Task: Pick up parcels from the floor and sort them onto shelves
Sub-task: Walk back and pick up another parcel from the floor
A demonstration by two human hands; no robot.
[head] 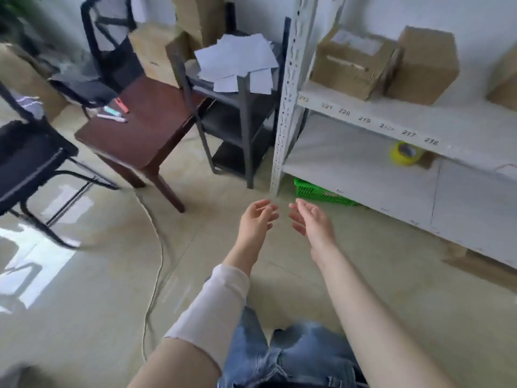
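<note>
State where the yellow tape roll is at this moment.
In the head view the yellow tape roll sits right of centre on the white rack's lower shelf, under the shelf edge numbered 217, above and right of the green basket.

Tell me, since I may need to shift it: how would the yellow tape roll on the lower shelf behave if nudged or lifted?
The yellow tape roll is a ring lying tilted on the white shelf, so a nudge could tip it onto its rim and send it rolling. It looks small and is probably light, an easy one-hand lift. Its smooth wound sides may feel a little slippery.
</note>
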